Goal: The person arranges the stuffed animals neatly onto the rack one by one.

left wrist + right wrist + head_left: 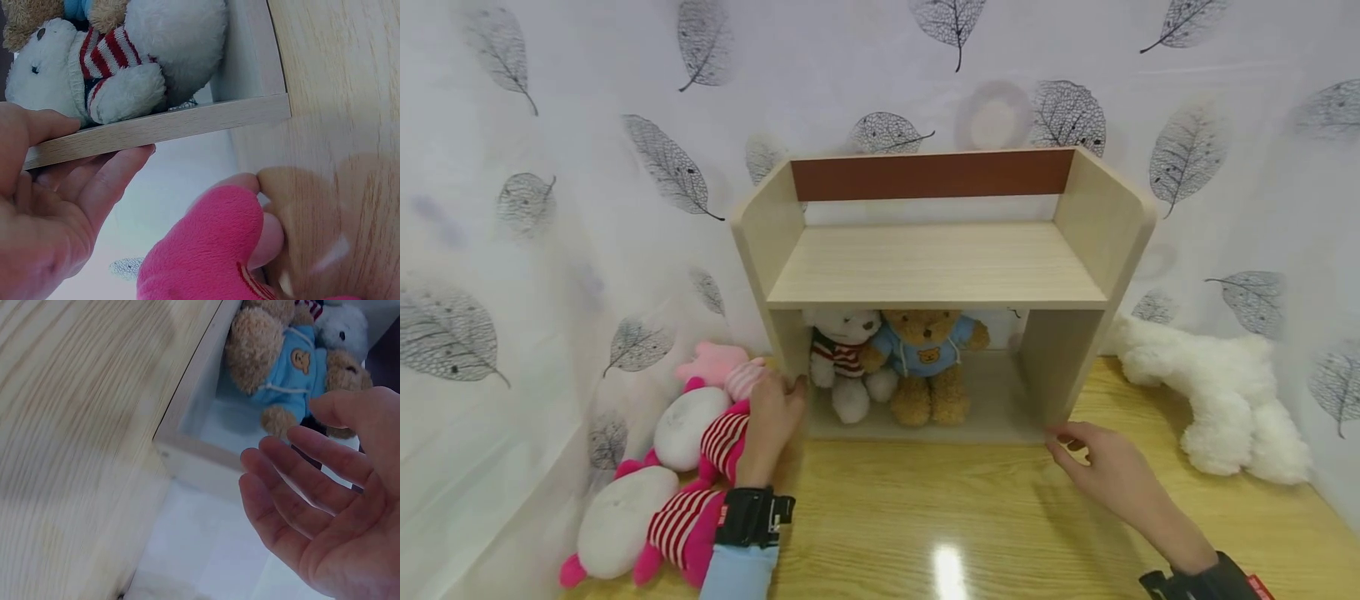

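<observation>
A light wooden desktop shelf point(936, 258) with a red-brown back strip stands in the middle of the head view. My left hand point(775, 421) grips the front edge of its left side panel point(187, 125), thumb inside and fingers outside. My right hand point(1108, 471) is at the lower right front corner, fingers loosely bent and fingertips close to the panel edge point(206, 450). Inside the lower compartment sit a white plush bear point(850, 400) in a striped sweater and a brown teddy bear point(928, 400) in a blue hoodie, side by side.
Left of the shelf lie two pink-and-white plush toys point(628, 521) with striped clothes, and a light pink plush point(711, 362) behind them. A fluffy white plush point(1217, 396) lies on the right. Leaf-patterned cloth point(880, 67) hangs behind the wooden table point(880, 517).
</observation>
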Demonstrator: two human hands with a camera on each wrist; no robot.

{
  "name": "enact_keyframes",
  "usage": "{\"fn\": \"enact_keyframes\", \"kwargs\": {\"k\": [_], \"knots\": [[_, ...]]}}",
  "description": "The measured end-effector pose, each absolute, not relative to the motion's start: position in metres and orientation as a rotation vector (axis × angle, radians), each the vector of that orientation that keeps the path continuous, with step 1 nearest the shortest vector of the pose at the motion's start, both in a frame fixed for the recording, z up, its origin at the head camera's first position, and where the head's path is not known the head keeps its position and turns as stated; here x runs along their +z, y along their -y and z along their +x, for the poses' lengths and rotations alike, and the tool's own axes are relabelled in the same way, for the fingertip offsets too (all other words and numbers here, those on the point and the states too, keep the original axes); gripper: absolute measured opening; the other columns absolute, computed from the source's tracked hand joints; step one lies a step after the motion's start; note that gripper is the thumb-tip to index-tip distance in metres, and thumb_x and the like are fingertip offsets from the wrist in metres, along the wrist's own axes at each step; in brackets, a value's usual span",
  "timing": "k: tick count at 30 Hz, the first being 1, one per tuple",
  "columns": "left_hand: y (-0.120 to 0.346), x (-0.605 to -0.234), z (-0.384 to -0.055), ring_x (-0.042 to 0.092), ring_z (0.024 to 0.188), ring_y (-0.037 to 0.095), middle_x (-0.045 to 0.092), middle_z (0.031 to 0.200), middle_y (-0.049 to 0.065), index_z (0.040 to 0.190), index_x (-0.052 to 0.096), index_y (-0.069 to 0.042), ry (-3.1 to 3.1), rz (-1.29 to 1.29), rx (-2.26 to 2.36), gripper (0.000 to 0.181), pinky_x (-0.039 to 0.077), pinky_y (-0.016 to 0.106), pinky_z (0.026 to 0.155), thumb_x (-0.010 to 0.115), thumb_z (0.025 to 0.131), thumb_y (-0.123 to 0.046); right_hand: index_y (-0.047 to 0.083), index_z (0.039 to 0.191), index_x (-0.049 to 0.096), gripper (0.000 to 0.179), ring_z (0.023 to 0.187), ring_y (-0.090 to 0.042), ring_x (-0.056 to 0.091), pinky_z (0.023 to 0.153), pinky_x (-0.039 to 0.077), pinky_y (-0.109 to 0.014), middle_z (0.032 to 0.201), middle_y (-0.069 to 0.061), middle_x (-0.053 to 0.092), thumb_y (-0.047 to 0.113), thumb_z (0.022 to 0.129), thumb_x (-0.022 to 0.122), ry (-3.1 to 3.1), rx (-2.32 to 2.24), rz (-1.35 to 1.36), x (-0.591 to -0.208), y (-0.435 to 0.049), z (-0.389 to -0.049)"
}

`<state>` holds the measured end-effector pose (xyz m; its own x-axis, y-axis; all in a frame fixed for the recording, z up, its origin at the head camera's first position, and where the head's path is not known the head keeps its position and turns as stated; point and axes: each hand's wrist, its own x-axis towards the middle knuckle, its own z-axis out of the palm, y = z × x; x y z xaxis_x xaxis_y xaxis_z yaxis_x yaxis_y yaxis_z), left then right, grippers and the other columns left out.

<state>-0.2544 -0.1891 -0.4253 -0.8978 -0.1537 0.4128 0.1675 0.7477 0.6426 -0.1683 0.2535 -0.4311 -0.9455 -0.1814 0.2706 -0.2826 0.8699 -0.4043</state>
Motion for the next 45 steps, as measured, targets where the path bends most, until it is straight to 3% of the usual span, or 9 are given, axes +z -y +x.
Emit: {"fn": "enact_keyframes", "kwargs": {"k": [6,13,20,23,29,33,38,42,45], "knots": [[0.188,-0.425,-0.254,0.053,0.062,0.035,0.056,0.067,0.018,0.053,0.049,-0.003,2.503,-0.01,-0.97,0.045,0.044,0.051,0.062,0.064,0.094,-0.014,0.002,0.112,0.074,0.023,0.092,-0.034,0.071,0.067,0.058,-0.039,0.106,-0.018,0.075,0.015,0.093,0.072,2.736,0.709,0.291,-0.431,-0.274,-0.166],[0.186,-0.425,-0.256,0.055,0.064,0.039,0.057,0.067,0.021,0.052,0.049,-0.001,2.495,-0.019,-0.973,0.046,0.045,0.054,0.065,0.064,0.093,-0.013,-0.002,0.109,0.073,0.025,0.078,-0.042,0.068,0.058,0.047,-0.029,0.102,-0.028,0.073,0.013,0.089,0.072,2.518,0.601,0.134,-0.428,-0.321,-0.17],[0.184,-0.425,-0.258,0.058,0.066,0.042,0.058,0.067,0.022,0.05,0.05,0.0,2.485,-0.036,-0.97,0.047,0.047,0.056,0.067,0.065,0.092,-0.014,-0.011,0.138,0.052,0.057,0.112,-0.063,0.048,0.089,0.038,-0.069,0.13,-0.046,0.051,0.03,0.099,0.052,2.601,0.623,-0.433,-0.42,-0.384,-0.173],[0.185,-0.424,-0.258,0.059,0.067,0.043,0.058,0.068,0.023,0.05,0.051,0.0,2.487,-0.027,-0.965,0.046,0.047,0.057,0.068,0.065,0.092,-0.014,-0.013,0.147,0.038,0.068,0.126,-0.067,0.035,0.101,0.03,-0.074,0.14,-0.048,0.039,0.035,0.101,0.048,2.643,0.655,-0.591,-0.422,-0.403,-0.176],[0.187,-0.424,-0.258,0.057,0.066,0.04,0.056,0.067,0.021,0.051,0.048,-0.001,2.495,-0.033,-0.966,0.047,0.047,0.056,0.069,0.064,0.093,-0.014,-0.016,0.152,0.023,0.086,0.135,-0.069,0.022,0.104,0.026,-0.077,0.147,-0.05,0.024,0.049,0.101,0.048,2.77,0.669,-0.679,-0.432,-0.423,-0.182],[0.188,-0.425,-0.258,0.054,0.064,0.036,0.054,0.065,0.018,0.05,0.046,-0.003,2.495,-0.028,-0.983,0.047,0.047,0.055,0.068,0.065,0.092,-0.014,-0.014,0.154,0.017,0.095,0.128,-0.075,0.022,0.094,0.03,-0.083,0.146,-0.052,0.022,0.055,0.098,0.052,2.872,0.652,-0.658,-0.438,-0.424,-0.184],[0.188,-0.427,-0.257,0.052,0.063,0.032,0.052,0.063,0.014,0.051,0.046,-0.004,2.495,-0.009,-1.005,0.047,0.047,0.051,0.065,0.066,0.092,-0.013,-0.017,0.15,0.022,0.096,0.115,-0.078,0.029,0.084,0.031,-0.081,0.14,-0.052,0.031,0.053,0.096,0.06,2.912,0.612,-0.553,-0.441,-0.423,-0.186],[0.188,-0.429,-0.257,0.053,0.064,0.031,0.054,0.065,0.015,0.054,0.049,-0.002,2.488,-0.014,-1.003,0.043,0.047,0.05,0.064,0.066,0.092,-0.012,-0.02,0.139,0.039,0.086,0.105,-0.072,0.043,0.085,0.029,-0.073,0.129,-0.052,0.043,0.045,0.092,0.069,2.909,0.519,-0.33,-0.446,-0.419,-0.185],[0.187,-0.43,-0.256,0.056,0.066,0.034,0.057,0.069,0.018,0.057,0.052,0.0,2.48,-0.015,-1.0,0.04,0.047,0.053,0.066,0.066,0.092,-0.012,-0.019,0.126,0.054,0.074,0.096,-0.064,0.055,0.081,0.037,-0.067,0.115,-0.048,0.056,0.04,0.087,0.076,2.876,0.465,-0.119,-0.446,-0.413,-0.183]]}}
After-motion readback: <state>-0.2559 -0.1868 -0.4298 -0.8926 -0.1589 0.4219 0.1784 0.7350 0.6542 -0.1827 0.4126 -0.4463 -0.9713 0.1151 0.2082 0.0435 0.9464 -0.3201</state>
